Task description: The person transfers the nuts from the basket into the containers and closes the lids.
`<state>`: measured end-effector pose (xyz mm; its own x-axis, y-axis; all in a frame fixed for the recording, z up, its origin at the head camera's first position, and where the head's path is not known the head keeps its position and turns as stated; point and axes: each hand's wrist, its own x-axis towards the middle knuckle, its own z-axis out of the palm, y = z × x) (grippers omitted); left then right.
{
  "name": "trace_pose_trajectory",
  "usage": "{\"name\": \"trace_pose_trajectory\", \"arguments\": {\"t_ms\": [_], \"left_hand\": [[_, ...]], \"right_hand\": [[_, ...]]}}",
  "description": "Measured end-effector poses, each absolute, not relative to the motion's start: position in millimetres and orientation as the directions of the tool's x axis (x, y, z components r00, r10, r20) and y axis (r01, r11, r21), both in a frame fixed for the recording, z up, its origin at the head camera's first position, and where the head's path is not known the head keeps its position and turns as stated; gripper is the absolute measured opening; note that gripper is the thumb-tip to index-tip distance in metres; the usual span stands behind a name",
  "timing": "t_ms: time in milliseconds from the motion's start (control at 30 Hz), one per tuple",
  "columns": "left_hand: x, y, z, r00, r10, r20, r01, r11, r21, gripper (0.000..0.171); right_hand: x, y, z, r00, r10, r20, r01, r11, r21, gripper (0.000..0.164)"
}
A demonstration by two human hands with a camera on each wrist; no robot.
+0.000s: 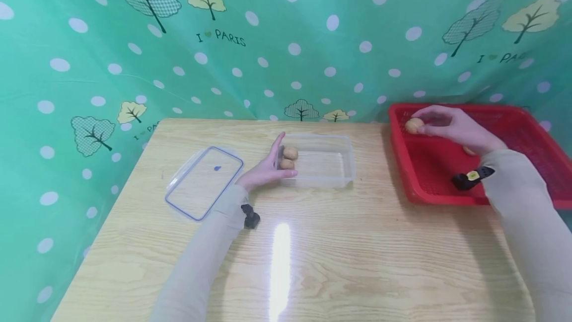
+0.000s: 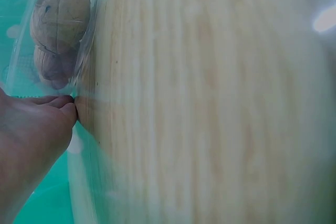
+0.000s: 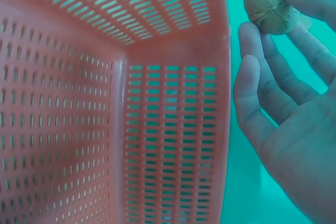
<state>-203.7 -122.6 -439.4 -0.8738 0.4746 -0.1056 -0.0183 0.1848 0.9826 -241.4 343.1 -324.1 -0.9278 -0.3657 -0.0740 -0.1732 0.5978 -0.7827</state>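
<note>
In the head view, a clear plastic container (image 1: 319, 183) stands on the table with two walnuts at its left end; the nearest is a walnut (image 1: 287, 164). My left hand (image 1: 263, 170) holds that end, thumb along the near side and fingers toward the far side. The left wrist view shows the walnuts (image 2: 62, 17) through the clear wall. My right hand (image 1: 451, 125) pinches another walnut (image 3: 270, 6) between thumb and fingertips, over the left far part of a red basket (image 1: 406, 175). One more walnut (image 1: 469, 150) shows in the basket, partly hidden by the right wrist.
A clear lid (image 1: 192, 216) with a blue seal lies on the table (image 1: 357, 262) left of the container. A green patterned cloth (image 1: 268, 29) hangs behind the table. The basket has slotted walls and stands at the table's right side.
</note>
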Motion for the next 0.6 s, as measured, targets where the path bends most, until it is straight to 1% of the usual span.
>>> {"name": "trace_pose_trajectory", "arguments": {"t_ms": [267, 467, 600], "left_hand": [[-204, -123, -441, -0.878, 0.465, -0.117, -0.045, 0.162, 0.986, 0.113], [-203, -123, -442, -0.878, 0.464, -0.115, -0.037, 0.175, 0.984, 0.114], [-203, -123, -443, -0.88, 0.462, -0.111, -0.031, 0.177, 0.984, 0.114]], "right_hand": [[-237, 331, -316, -0.936, -0.343, -0.084, -0.16, 0.624, -0.765, 0.049], [-233, 320, -309, -0.939, -0.325, -0.11, -0.149, 0.674, -0.724, 0.052], [-230, 311, -306, -0.941, -0.322, -0.104, -0.159, 0.691, -0.705, 0.051]]}}
